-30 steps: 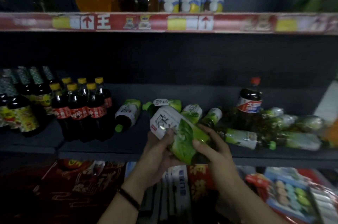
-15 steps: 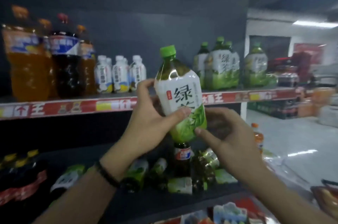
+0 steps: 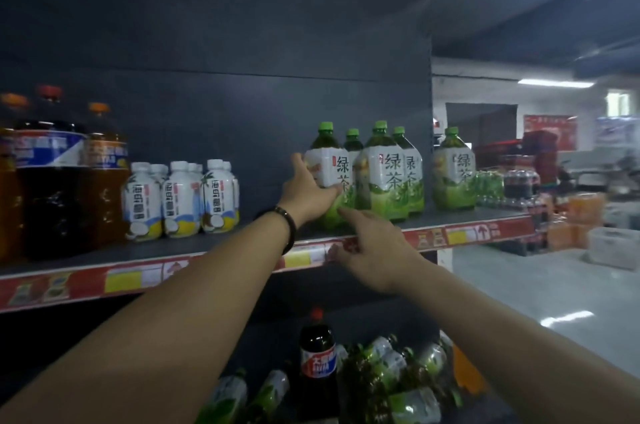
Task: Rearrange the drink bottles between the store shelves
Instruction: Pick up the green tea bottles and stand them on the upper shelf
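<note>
A green tea bottle [image 3: 330, 167] with a green cap and white label stands upright on the upper shelf [image 3: 242, 243], at the left end of a row of several like bottles [image 3: 388, 178]. My left hand [image 3: 306, 191] grips its left side and lower body. Just below and to the right, my right hand [image 3: 372, 247] hovers in front of the shelf edge, fingers loose, its index fingertip near the bottle's base and holding nothing.
Small white coconut drink bottles [image 3: 180, 198] and big dark and orange soda bottles [image 3: 59, 181] fill the shelf's left part. On the lower shelf a cola bottle [image 3: 317, 361] stands among several lying green tea bottles [image 3: 398, 375]. An aisle with stacked goods lies to the right.
The green tea bottle was lifted from the lower shelf, turned upright and set on the upper shelf beside the other green teas. My right hand has let go of it.
</note>
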`<state>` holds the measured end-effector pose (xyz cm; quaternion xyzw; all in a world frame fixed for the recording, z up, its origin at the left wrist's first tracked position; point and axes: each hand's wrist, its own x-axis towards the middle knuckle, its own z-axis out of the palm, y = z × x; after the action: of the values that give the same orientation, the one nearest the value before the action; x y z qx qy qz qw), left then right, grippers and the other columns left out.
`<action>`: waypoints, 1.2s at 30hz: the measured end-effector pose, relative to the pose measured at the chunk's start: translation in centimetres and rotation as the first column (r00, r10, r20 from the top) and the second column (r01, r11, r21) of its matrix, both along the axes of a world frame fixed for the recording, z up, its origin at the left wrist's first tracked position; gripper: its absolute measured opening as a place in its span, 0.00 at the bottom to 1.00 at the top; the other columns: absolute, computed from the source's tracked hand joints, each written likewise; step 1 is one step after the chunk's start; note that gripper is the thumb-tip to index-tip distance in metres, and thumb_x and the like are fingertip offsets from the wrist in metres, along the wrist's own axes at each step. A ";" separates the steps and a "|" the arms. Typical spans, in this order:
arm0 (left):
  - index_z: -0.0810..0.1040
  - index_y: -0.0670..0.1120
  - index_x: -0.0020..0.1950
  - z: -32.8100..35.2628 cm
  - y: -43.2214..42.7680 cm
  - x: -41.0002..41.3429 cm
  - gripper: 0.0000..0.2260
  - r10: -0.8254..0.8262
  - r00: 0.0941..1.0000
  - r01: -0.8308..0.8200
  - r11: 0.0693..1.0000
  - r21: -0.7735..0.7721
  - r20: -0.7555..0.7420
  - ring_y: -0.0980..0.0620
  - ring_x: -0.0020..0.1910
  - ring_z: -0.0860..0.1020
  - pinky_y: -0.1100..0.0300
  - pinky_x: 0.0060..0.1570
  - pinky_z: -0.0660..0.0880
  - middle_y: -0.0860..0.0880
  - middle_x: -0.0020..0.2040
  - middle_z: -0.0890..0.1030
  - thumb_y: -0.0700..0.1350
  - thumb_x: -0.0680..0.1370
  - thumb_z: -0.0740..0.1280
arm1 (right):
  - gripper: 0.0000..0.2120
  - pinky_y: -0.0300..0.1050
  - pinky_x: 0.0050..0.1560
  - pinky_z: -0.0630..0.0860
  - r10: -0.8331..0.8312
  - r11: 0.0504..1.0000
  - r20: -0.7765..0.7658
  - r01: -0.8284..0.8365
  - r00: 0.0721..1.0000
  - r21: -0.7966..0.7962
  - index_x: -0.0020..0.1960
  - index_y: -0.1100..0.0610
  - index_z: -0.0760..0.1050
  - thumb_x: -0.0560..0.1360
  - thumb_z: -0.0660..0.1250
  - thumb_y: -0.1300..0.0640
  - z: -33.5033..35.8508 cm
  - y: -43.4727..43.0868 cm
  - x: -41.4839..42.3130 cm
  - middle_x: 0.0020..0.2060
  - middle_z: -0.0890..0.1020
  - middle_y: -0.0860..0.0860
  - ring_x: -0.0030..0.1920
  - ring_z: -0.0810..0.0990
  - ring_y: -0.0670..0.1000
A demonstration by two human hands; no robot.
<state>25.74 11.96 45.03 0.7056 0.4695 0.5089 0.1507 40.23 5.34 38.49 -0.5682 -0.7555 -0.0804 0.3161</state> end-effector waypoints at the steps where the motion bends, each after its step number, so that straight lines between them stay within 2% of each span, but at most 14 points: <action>1: 0.59 0.52 0.71 -0.1 0.6 0.2 0.30 -0.005 1.000 0.005 0.999 -0.032 -0.007 0.48 0.57 0.80 0.52 0.55 0.78 0.52 0.60 0.79 0.50 0.79 0.76 | 0.41 0.59 0.80 0.61 -0.033 0.999 0.020 0.033 0.999 -0.015 0.85 0.51 0.56 0.79 0.66 0.37 -0.1 0.4 0.0 0.81 0.66 0.53 0.80 0.65 0.56; 5: 0.61 0.52 0.71 -0.7 1.4 -0.2 0.24 -0.036 0.997 0.030 0.996 -0.083 -0.068 0.47 0.55 0.80 0.51 0.54 0.78 0.50 0.58 0.79 0.42 0.80 0.69 | 0.38 0.60 0.78 0.58 -0.104 0.994 0.014 0.105 0.994 -0.040 0.84 0.51 0.58 0.81 0.60 0.34 -0.4 1.4 0.1 0.80 0.68 0.53 0.80 0.66 0.56; 9: 0.69 0.54 0.68 -0.7 1.0 -2.0 0.19 -0.052 0.990 0.040 0.995 -0.091 -0.133 0.44 0.58 0.82 0.43 0.60 0.82 0.49 0.58 0.80 0.37 0.80 0.63 | 0.30 0.60 0.75 0.60 -0.113 0.993 -0.006 0.113 0.994 -0.012 0.79 0.50 0.66 0.83 0.59 0.36 -0.9 1.6 -0.5 0.74 0.74 0.53 0.76 0.70 0.57; 12: 0.71 0.49 0.74 -0.4 -0.9 -2.8 0.23 -0.051 0.963 0.039 0.998 -0.052 -0.263 0.48 0.61 0.79 0.54 0.55 0.79 0.48 0.63 0.80 0.34 0.81 0.62 | 0.24 0.60 0.72 0.62 -0.073 0.994 -0.078 0.078 0.994 0.071 0.74 0.50 0.71 0.83 0.61 0.40 -1.3 0.7 -1.8 0.68 0.77 0.52 0.72 0.72 0.57; 16: 0.79 0.51 0.66 -2.0 -4.2 -5.1 0.21 0.051 0.934 0.005 0.988 0.157 -0.355 0.50 0.63 0.80 0.52 0.64 0.79 0.51 0.62 0.82 0.32 0.78 0.63 | 0.17 0.56 0.64 0.67 -0.021 0.972 -0.067 0.036 0.998 0.233 0.66 0.51 0.74 0.80 0.65 0.46 -2.9 -1.2 -3.3 0.60 0.78 0.52 0.63 0.74 0.57; 19: 0.81 0.53 0.58 -5.0 -8.1 -8.4 0.17 0.171 0.912 -0.018 0.925 0.379 -0.372 0.53 0.56 0.80 0.49 0.59 0.80 0.53 0.57 0.82 0.33 0.79 0.62 | 0.10 0.54 0.55 0.75 0.089 0.939 -0.063 -0.063 0.994 0.339 0.56 0.52 0.78 0.77 0.66 0.49 -5.0 -2.8 -4.7 0.50 0.79 0.50 0.54 0.76 0.55; 21: 0.81 0.52 0.53 -8.3 -11.3 -11.2 0.16 0.229 0.922 -0.037 0.855 0.517 -0.312 0.52 0.52 0.80 0.49 0.53 0.79 0.54 0.52 0.82 0.33 0.77 0.62 | 0.08 0.53 0.49 0.77 0.167 0.927 -0.092 -0.125 0.982 0.353 0.52 0.52 0.77 0.76 0.66 0.50 -7.0 -4.0 -6.2 0.47 0.78 0.49 0.49 0.77 0.54; 24: 0.81 0.44 0.45 -14.9 -14.9 -15.8 0.13 0.294 0.951 -0.165 0.741 0.651 -0.094 0.51 0.44 0.78 0.58 0.46 0.74 0.50 0.45 0.80 0.28 0.74 0.63 | 0.05 0.53 0.45 0.78 0.250 0.941 -0.099 -0.217 0.963 0.261 0.53 0.50 0.75 0.78 0.67 0.51 -10.9 -5.0 -9.0 0.47 0.77 0.46 0.45 0.78 0.51; 25: 0.81 0.43 0.44 -17.5 -15.5 -17.3 0.13 0.314 0.947 -0.202 0.741 0.640 -0.065 0.51 0.42 0.77 0.59 0.45 0.73 0.50 0.43 0.79 0.27 0.74 0.62 | 0.05 0.54 0.44 0.79 0.271 0.943 -0.096 -0.245 0.958 0.224 0.53 0.49 0.75 0.78 0.67 0.52 -12.4 -4.9 -10.0 0.46 0.77 0.45 0.44 0.78 0.51; 27: 0.79 0.45 0.45 -22.8 -15.5 -20.4 0.13 0.354 0.931 -0.258 0.813 0.523 -0.091 0.53 0.42 0.77 0.61 0.43 0.72 0.52 0.43 0.79 0.29 0.76 0.61 | 0.04 0.55 0.44 0.80 0.298 0.947 -0.094 -0.282 0.950 0.156 0.50 0.48 0.75 0.76 0.67 0.52 -15.6 -4.4 -12.0 0.43 0.76 0.44 0.43 0.78 0.50; 29: 0.78 0.52 0.47 -28.1 -14.5 -23.7 0.15 0.377 0.914 -0.319 0.895 0.311 -0.148 0.56 0.45 0.77 0.63 0.46 0.73 0.55 0.46 0.79 0.30 0.77 0.64 | 0.03 0.55 0.46 0.80 0.294 0.956 -0.110 -0.292 0.949 0.033 0.48 0.46 0.74 0.75 0.67 0.51 -18.8 -3.5 -14.1 0.43 0.78 0.45 0.43 0.78 0.50; 31: 0.76 0.57 0.50 -32.7 -13.3 -26.3 0.19 0.361 0.901 -0.349 0.933 0.091 -0.242 0.55 0.50 0.78 0.59 0.50 0.75 0.54 0.51 0.80 0.31 0.76 0.66 | 0.04 0.55 0.47 0.81 0.266 0.954 -0.132 -0.281 0.955 -0.107 0.49 0.45 0.75 0.74 0.67 0.48 -21.9 -2.4 -16.1 0.44 0.78 0.45 0.44 0.79 0.49; 33: 0.76 0.56 0.53 -35.9 -12.3 -27.8 0.19 0.318 0.905 -0.363 0.924 -0.123 -0.283 0.52 0.55 0.79 0.60 0.53 0.74 0.52 0.55 0.81 0.31 0.76 0.65 | 0.06 0.55 0.48 0.82 0.249 0.939 -0.177 -0.282 0.952 -0.197 0.50 0.45 0.75 0.74 0.68 0.47 -24.8 -1.2 -17.7 0.46 0.79 0.47 0.44 0.81 0.50; 36: 0.80 0.55 0.57 -40.1 -10.6 -28.7 0.19 0.358 0.911 -0.406 0.864 -0.297 -0.204 0.54 0.58 0.81 0.65 0.54 0.72 0.55 0.57 0.83 0.31 0.77 0.66 | 0.09 0.49 0.49 0.81 0.237 0.914 -0.255 -0.304 0.937 -0.267 0.55 0.47 0.76 0.77 0.72 0.52 -29.1 0.3 -19.9 0.49 0.80 0.47 0.47 0.81 0.48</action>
<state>-2.96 1.36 4.96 0.5969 0.6887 0.3905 0.1300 20.33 5.64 9.38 -0.5044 -0.7915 0.1436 0.3140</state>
